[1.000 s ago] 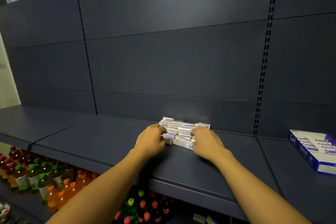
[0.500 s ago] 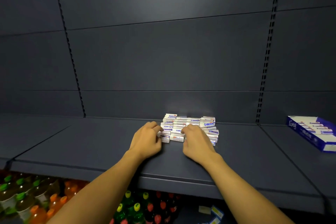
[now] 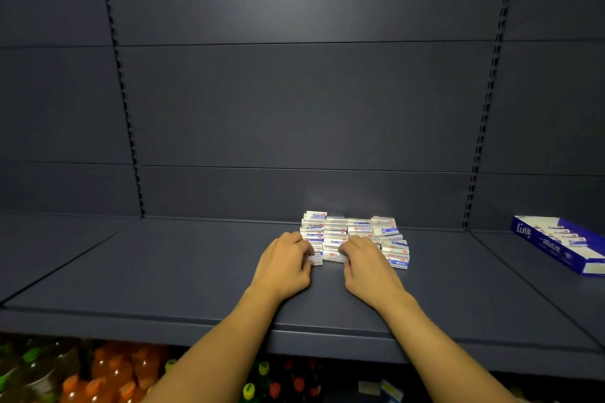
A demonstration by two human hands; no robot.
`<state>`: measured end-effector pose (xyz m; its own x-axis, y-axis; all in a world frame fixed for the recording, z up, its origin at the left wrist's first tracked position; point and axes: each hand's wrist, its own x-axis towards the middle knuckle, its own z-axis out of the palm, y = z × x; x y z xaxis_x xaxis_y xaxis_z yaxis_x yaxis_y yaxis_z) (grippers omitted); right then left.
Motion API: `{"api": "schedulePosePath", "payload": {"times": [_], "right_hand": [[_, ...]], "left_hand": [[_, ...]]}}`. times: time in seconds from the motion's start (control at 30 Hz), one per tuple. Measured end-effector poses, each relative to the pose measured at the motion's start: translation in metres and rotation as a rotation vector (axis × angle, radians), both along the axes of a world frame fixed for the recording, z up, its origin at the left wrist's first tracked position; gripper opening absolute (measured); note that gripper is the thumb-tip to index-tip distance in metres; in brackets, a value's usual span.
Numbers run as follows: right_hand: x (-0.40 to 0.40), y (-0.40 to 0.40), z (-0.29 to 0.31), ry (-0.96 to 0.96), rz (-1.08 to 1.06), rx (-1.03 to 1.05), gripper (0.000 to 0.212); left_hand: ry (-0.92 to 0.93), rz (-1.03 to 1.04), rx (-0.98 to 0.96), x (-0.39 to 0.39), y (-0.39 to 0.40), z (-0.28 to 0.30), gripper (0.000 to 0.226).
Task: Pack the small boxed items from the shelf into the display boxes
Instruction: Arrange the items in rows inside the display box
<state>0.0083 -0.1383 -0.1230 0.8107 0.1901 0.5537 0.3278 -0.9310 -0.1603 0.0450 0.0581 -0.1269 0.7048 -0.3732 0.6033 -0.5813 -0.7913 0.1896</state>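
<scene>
Small white boxes (image 3: 352,232) in rows on the shelf (image 3: 163,271), long axes left to right. Left hand (image 3: 284,267) and right hand (image 3: 370,267) with curled fingers gripping the near boxes. Display box (image 3: 563,245) far right.

- 2 bare forearms reach forward and up from the bottom edge of the view, converging toward the middle.
- The left hand (image 3: 284,267) lies palm down, knuckles up, wrist straight; its fingers curl forward and inward and its fingertips pinch a small white box (image 3: 313,259) at the near left corner of the stack.
- The right hand (image 3: 370,267) is also palm down, angled slightly inward, its fingers curled over the front edge of another small box (image 3: 334,257), with the thumb tucked underneath.
- The 2 hands sit close together, side by side, not touching.
</scene>
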Motion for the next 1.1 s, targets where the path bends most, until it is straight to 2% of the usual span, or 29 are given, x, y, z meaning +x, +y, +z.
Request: {"api": "schedulePosePath", "payload": {"times": [0.3,0.5,0.63,0.8,0.93,1.1], "right_hand": [[-0.001,-0.003,0.000,-0.007,0.028,0.040,0.011],[-0.004,-0.002,0.004,0.039,0.056,0.055,0.020],[-0.005,-0.003,0.004,0.079,0.068,0.041,0.016],[-0.002,-0.005,0.000,0.086,0.095,0.112,0.019],[0.003,-0.008,-0.004,0.116,0.083,0.183,0.028],[0.010,-0.010,-0.007,0.099,0.090,0.144,0.034]], "left_hand": [[0.018,-0.025,-0.028,-0.003,0.002,0.001,0.012],[0.069,-0.025,-0.048,-0.007,0.003,0.003,0.010],[0.084,-0.021,-0.024,-0.008,0.003,0.004,0.008],[0.177,-0.068,-0.057,-0.007,0.003,0.004,0.017],[0.228,-0.078,-0.093,-0.003,0.004,0.001,0.025],[0.232,-0.090,-0.079,0.001,0.004,-0.001,0.024]]}}
